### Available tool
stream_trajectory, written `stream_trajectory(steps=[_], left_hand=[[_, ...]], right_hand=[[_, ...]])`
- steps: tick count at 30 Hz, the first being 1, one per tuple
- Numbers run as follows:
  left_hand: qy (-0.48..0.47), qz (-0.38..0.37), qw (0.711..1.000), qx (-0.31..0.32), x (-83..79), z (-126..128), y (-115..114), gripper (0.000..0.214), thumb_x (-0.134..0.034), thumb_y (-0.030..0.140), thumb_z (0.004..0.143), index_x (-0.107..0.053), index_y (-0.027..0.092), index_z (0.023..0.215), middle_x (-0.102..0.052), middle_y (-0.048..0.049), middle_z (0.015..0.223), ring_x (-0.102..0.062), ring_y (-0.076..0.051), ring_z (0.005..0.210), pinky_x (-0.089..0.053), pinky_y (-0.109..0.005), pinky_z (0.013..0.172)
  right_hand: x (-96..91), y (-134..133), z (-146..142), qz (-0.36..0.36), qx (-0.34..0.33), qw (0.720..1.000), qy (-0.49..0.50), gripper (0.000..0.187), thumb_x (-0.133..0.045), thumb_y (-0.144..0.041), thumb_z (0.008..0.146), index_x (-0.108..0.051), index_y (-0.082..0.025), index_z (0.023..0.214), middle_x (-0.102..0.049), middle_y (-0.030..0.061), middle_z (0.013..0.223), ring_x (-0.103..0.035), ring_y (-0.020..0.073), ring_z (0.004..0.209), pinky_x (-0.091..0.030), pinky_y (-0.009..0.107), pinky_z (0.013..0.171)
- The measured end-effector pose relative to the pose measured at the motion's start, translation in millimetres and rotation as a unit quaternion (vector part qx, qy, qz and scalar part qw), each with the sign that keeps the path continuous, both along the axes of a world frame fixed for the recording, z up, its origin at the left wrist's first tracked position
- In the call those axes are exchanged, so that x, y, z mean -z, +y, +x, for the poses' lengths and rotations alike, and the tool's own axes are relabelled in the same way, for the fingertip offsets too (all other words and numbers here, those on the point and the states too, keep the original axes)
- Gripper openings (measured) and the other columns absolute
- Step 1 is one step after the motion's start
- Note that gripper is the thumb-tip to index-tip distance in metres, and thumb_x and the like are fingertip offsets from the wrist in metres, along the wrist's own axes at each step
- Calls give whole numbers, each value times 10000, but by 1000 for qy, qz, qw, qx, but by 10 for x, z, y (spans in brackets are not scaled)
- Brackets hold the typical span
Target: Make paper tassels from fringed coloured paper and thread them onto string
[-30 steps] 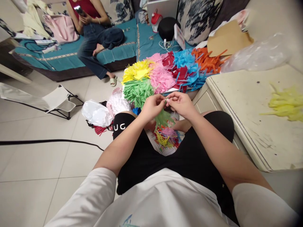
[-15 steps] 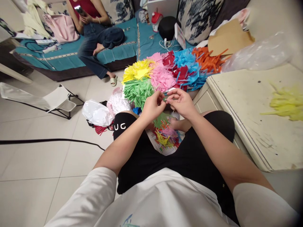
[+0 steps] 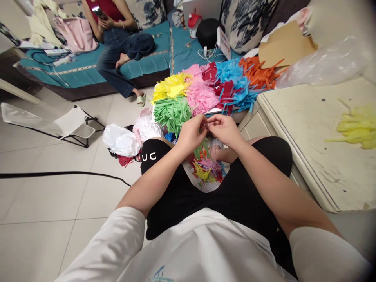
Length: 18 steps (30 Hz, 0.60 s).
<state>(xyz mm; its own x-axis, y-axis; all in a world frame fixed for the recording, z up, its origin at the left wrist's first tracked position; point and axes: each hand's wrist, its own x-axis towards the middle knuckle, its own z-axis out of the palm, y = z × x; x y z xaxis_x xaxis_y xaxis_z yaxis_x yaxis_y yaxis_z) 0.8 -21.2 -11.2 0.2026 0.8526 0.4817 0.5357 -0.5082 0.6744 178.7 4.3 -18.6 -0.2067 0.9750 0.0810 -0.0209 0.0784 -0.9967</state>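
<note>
My left hand (image 3: 192, 132) and my right hand (image 3: 225, 130) meet above my knees with fingertips touching. Both are closed in a pinch on the top of a green paper tassel (image 3: 202, 150), whose fringe dangles below my left fingers. The pinched part is mostly hidden by the fingers. Under it, between my legs, lies a pile of mixed fringed paper (image 3: 207, 170) in yellow, purple and orange. Just beyond my hands sit bunches of green fringed paper (image 3: 172, 113), yellow fringed paper (image 3: 172, 87) and pink fringed paper (image 3: 201, 94).
Blue fringed paper (image 3: 235, 76) and orange fringed paper (image 3: 260, 73) lie farther right. A worn cream cabinet (image 3: 311, 137) stands at my right, with yellow fringed paper (image 3: 357, 127) on it. A person (image 3: 123, 43) sits on the teal sofa (image 3: 76, 70). White plastic bag (image 3: 120, 139) and folding chair (image 3: 73, 121) are left.
My fingertips have drawn closer together, and my right hand has shifted slightly down and left. The green tassel now hangs narrower, more hidden behind my left hand.
</note>
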Motion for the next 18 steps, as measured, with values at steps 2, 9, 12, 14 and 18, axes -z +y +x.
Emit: stream_trajectory(steps=[2, 9, 12, 14, 18], left_hand=[[13, 14, 1000, -20, 25, 17, -1, 267, -672, 19, 867, -608, 241, 1001, -717, -32, 924, -657, -212, 851, -478, -333, 803], [-51, 35, 998, -13, 88, 61, 9, 245, -733, 99, 931, -565, 253, 1022, -668, -32, 962, -669, -211, 877, -540, -363, 851], [-87, 40, 995, 2, 75, 64, 11, 255, -772, 120, 940, -565, 254, 1005, -662, -23, 957, -662, -196, 859, -557, -364, 843], [-100, 48, 994, 9, 60, 67, 6, 238, -763, 124, 945, -567, 251, 992, -664, -23, 955, -657, -190, 851, -563, -361, 832], [-149, 34, 988, 24, 37, 80, 0, 159, -691, 129, 977, -588, 246, 1012, -702, -32, 966, -698, -186, 857, -588, -351, 832]], right_hand=[[21, 1, -34, 8, 8, 1000, -8, 181, -875, -208, 776, -733, -200, 886, -701, 15, 778, -587, 130, 659, -429, 230, 562], [114, 19, -61, -7, 23, 1000, 4, 233, -855, -235, 872, -622, -228, 887, -584, -33, 718, -452, 94, 572, -350, 227, 519], [107, 21, -37, -31, 3, 999, 36, 279, -882, -336, 894, -620, -241, 907, -551, -42, 697, -407, 92, 542, -302, 233, 481], [78, 19, -25, -10, 15, 1000, 25, 280, -901, -337, 868, -642, -235, 893, -589, -19, 725, -456, 106, 584, -313, 231, 493], [4, 2, -12, 48, 41, 998, 13, 295, -924, -373, 863, -664, -235, 882, -649, 13, 793, -559, 146, 688, -419, 252, 569]])
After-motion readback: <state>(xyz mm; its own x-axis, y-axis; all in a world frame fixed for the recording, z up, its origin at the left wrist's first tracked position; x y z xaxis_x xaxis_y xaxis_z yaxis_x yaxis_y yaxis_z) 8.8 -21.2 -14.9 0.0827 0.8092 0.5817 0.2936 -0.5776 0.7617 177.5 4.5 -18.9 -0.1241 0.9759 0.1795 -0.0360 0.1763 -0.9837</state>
